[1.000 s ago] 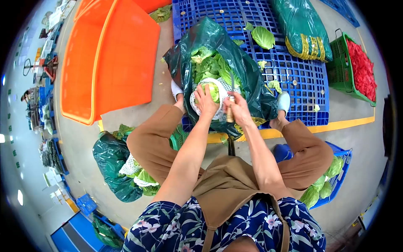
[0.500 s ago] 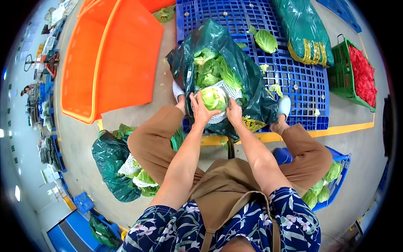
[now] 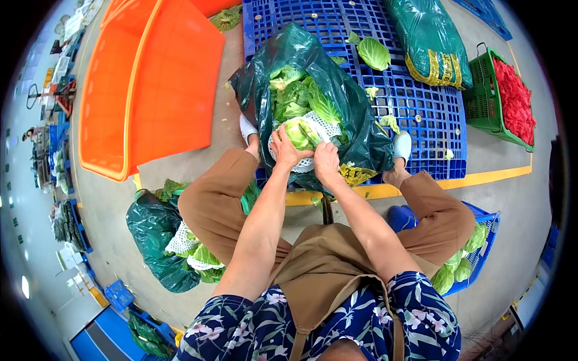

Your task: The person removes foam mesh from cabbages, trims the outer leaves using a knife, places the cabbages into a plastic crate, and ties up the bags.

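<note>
A pale green cabbage [image 3: 303,133] rests in the mouth of a dark green plastic bag [image 3: 250,78], with white foam netting [image 3: 326,124] around it. My left hand [image 3: 285,149] grips the cabbage from the left, thumb along its near side. At its right edge, my right hand [image 3: 326,159] is closed, knuckles up; whatever is in its fingers is hidden. Loose green cabbage leaves [image 3: 295,99] lie in the bag just beyond the cabbage. The bag sits between my feet, at the near edge of a blue plastic pallet [image 3: 415,114].
An orange tub [image 3: 174,90] stands at left. Another green bag [image 3: 150,237] with netted cabbages lies by my left knee. A blue basket [image 3: 490,231] of cabbages is at right. Beyond are a full green bag [image 3: 424,33] and a green crate [image 3: 481,90] of red material.
My right hand has turned knuckles up and closed at the cabbage's right edge. My left hand keeps its hold. The whole view has shifted slightly.
</note>
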Action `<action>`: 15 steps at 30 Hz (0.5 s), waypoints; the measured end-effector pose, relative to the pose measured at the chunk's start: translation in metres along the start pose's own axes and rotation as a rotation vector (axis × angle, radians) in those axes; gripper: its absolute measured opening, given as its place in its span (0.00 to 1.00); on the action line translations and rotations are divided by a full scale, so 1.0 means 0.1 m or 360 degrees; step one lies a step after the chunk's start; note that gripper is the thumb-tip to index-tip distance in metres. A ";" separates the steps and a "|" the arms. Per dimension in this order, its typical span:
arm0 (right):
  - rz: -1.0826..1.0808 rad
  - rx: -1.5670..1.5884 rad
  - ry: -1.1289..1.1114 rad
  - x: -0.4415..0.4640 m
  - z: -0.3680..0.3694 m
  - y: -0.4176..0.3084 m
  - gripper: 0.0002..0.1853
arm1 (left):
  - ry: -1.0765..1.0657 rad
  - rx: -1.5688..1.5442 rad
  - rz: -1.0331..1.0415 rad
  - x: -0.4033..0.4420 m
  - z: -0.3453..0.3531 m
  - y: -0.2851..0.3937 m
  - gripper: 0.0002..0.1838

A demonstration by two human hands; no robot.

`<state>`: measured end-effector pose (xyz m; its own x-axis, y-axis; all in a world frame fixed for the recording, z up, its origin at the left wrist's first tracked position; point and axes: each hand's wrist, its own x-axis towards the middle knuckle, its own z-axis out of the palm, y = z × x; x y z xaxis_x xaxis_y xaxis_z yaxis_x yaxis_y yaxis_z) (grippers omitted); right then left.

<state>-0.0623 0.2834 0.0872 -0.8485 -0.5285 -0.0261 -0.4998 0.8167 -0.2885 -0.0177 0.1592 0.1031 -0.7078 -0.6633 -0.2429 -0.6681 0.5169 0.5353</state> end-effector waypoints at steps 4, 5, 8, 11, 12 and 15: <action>0.0162 -0.0188 -0.0294 0.18 0.04 -0.13 0.07 | 0.0004 -0.0049 -0.0030 -0.02 0.10 -0.02 0.65; 0.0167 -0.0161 -0.0387 0.23 0.01 -0.13 0.08 | 0.0035 -0.0080 -0.0039 -0.03 0.13 0.00 0.64; 0.0164 -0.0094 -0.0608 0.25 -0.10 -0.03 0.10 | -0.0089 -0.0060 -0.0076 -0.02 -0.01 0.16 0.64; 0.0088 -0.0176 -0.0621 0.24 -0.04 0.08 0.09 | -0.0148 0.0022 -0.0152 0.04 -0.03 0.27 0.63; 0.0067 -0.0084 -0.0647 0.29 -0.10 0.07 0.09 | -0.0165 0.0053 -0.0184 0.03 0.01 0.30 0.63; 0.0049 0.0112 -0.0735 0.55 -0.17 0.10 0.10 | -0.0138 0.0084 -0.0182 0.06 0.12 0.33 0.64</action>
<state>-0.1167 0.2662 0.0988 -0.6888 -0.5650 -0.4543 -0.4488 0.8244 -0.3448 -0.0464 0.1785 0.1094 -0.6418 -0.6717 -0.3699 -0.7551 0.4697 0.4574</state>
